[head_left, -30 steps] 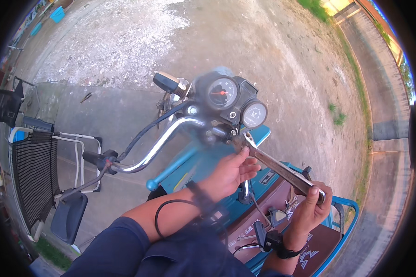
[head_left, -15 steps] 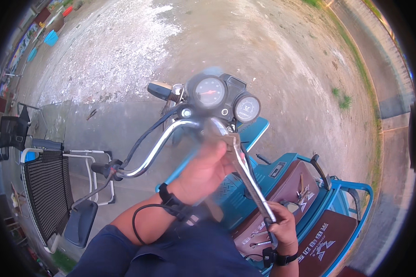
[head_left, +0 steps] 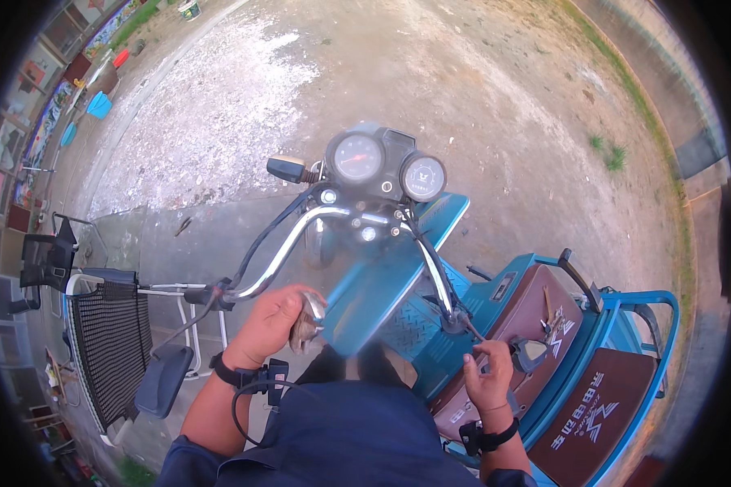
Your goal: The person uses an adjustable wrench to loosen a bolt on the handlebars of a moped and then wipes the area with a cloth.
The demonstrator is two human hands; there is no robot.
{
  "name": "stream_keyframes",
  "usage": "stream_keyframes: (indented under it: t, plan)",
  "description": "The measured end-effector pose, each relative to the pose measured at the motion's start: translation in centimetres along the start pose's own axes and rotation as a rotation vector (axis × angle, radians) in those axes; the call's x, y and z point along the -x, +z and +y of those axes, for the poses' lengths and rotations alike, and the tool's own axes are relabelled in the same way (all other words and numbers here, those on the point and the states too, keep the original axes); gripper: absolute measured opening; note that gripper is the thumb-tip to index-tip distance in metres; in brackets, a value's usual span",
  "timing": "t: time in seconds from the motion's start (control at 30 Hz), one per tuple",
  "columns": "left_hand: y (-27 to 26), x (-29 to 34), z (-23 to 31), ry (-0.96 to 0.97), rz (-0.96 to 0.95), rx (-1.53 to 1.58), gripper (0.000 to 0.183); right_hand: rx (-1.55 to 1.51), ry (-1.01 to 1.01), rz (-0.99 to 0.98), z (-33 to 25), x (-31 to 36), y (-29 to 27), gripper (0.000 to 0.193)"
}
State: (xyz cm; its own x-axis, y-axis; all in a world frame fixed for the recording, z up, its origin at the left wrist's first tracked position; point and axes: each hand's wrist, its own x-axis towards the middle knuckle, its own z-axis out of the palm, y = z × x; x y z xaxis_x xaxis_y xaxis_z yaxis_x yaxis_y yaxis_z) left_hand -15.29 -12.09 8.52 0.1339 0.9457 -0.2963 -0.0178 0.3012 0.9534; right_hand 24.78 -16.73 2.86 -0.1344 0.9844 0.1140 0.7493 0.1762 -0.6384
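A blue three-wheeled vehicle with a chrome handlebar stands before me. My left hand is closed on a crumpled grey-brown rag, held just below the handlebar's left side and apart from it. At the right, my right hand has its fingers curled at the thin stem of the right mirror, close to the black right grip. Ahead, the round speedometer and a smaller round gauge sit at the handlebar's middle.
A folding chair with black mesh stands at the left, near the left mirror. Brown seats and a blue rail lie at the right. White debris covers ground ahead. Blue tubs stand far left.
My left hand has moved left and down with the rag, off the right part of the handlebar. My right hand has shifted slightly up, from the bar's right end to the mirror stem.
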Motion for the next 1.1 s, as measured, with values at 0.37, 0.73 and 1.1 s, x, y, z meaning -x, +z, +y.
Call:
stream_keyframes:
  t: [0.37, 0.73, 1.1]
  plan:
    - [-5.7, 9.7, -6.8, -0.272, 0.218, -0.413, 0.048, -0.038, 0.523, -0.043, 4.1, 0.9, 7.9, 0.089]
    - [-8.5, 12.5, -7.7, -0.337, 0.589, -0.235, 0.056, -0.368, 0.429, 0.077, 9.0, 0.2, 11.5, 0.095]
    - [-11.5, 10.6, -9.9, -0.350, 0.729, -0.201, 0.056, -0.300, 0.486, -0.060, 14.5, 0.6, 14.1, 0.061]
